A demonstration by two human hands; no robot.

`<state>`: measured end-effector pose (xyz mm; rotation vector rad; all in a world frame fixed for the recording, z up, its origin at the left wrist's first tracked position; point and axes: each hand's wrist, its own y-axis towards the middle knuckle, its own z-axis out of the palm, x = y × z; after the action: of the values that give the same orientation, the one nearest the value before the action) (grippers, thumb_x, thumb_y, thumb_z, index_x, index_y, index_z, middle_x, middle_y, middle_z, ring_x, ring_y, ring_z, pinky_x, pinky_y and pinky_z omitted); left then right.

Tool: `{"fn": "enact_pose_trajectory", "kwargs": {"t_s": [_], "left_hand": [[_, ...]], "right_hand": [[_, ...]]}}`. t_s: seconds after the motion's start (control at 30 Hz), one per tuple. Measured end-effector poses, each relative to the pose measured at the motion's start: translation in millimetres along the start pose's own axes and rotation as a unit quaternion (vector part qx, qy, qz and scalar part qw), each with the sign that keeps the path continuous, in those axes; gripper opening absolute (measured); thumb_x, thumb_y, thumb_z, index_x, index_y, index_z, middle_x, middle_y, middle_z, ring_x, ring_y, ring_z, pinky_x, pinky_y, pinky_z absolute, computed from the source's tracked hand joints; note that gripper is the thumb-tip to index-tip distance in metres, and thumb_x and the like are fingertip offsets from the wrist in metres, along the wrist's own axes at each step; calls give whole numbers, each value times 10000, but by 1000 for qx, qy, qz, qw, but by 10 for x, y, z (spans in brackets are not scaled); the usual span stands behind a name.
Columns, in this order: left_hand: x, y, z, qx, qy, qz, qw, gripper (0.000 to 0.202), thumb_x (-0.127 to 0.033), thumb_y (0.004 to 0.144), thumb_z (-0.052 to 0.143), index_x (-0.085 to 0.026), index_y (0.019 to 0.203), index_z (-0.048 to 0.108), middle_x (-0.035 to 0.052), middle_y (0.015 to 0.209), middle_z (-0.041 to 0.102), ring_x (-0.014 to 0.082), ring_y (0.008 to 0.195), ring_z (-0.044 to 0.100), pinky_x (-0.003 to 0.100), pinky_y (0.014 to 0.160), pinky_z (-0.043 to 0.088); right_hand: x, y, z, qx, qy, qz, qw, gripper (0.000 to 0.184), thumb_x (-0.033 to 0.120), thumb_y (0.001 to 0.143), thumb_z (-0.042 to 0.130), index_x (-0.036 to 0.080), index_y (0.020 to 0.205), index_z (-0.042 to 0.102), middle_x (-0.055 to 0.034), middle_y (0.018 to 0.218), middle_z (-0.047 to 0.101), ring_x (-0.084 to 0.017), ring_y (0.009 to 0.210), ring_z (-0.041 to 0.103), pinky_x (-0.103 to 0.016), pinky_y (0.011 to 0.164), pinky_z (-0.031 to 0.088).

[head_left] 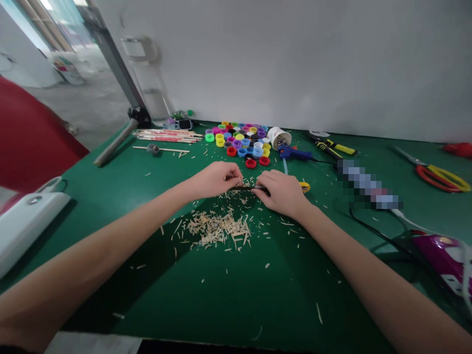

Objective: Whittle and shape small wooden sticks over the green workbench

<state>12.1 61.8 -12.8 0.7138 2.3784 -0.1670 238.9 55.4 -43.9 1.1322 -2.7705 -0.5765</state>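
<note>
My right hand (282, 191) is closed around a utility knife (305, 187), whose yellow end sticks out behind the palm. Its thin dark front part points left, toward my other hand. My left hand (217, 179) is closed in a pinch near the blade; what its fingers hold is too small and hidden to make out. Below both hands lies a heap of pale wood slivers (217, 227) on the green table (177, 290), with more scattered around.
Colourful bottle caps (239, 140), a tipped white cup (279, 138) and a blue glue gun (295, 153) lie behind my hands. Packaged sticks (167, 135) and a hammer (118, 140) are left. Pliers (332, 145), scissors (431, 169) and a purple power strip (438, 255) with cords are right.
</note>
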Motion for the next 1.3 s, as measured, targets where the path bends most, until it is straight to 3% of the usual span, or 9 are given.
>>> {"fn": "enact_pose_trajectory", "kwargs": {"t_s": [0.4,0.63,0.87,1.3], "left_hand": [[-105,-23,11,5,36,-6,999,200,-336,851,477,-187,869,609,42,853,683,141,723,607,259,596,441],[-39,-10,12,-14,18,-9,1000,190,-345,843,486,-191,849,597,35,851,688,140,746,612,263,627,446],[-65,-33,4,-40,44,-33,998,168,-337,825,507,-190,795,581,31,807,681,135,675,588,273,581,415],[-153,-53,13,-25,67,-19,997,181,-345,832,489,-196,765,568,25,751,672,125,612,562,270,542,373]], "right_hand": [[18,14,1,20,-17,-10,1000,215,372,899,455,195,798,524,-23,770,586,-153,715,461,-280,522,190],[32,-35,21,-46,-20,-11,999,223,345,913,435,185,802,544,-33,769,580,-156,726,463,-281,583,254],[7,13,-4,-1,1,0,1000,210,367,896,459,195,790,517,-23,766,578,-153,718,457,-273,519,197],[15,43,-22,26,0,-20,999,208,360,899,450,194,787,506,-24,772,583,-152,721,472,-274,522,205]]}}
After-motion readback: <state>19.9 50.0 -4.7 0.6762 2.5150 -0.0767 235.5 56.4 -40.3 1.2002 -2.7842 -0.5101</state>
